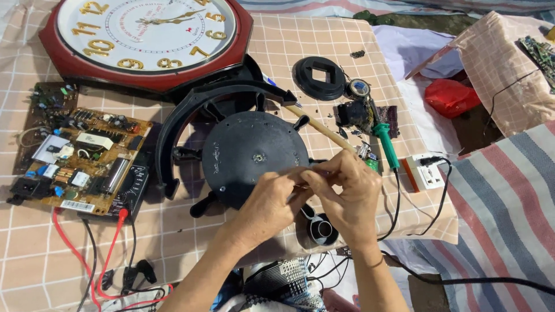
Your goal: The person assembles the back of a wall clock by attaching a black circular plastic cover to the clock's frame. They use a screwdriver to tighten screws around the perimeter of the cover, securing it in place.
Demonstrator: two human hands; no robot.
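Observation:
My left hand point(267, 203) and my right hand point(346, 193) meet over the near edge of a round black disc-shaped base point(248, 153). Their fingertips pinch together on something small and thin between them; I cannot tell what it is. The disc sits inside a curved black plastic bracket point(191, 112). Below my hands stands a small dark spool with a shiny rim point(321, 230). A wooden stick point(321, 130) runs from the bracket toward my right hand.
A red-framed wall clock point(144, 34) lies at the top left. A brown circuit board point(81, 162) with red and black leads point(75, 248) is on the left. A green-handled soldering iron point(384, 144), a white power strip point(425, 170), a black ring point(319, 77) and a red bag point(451, 97) lie on the right.

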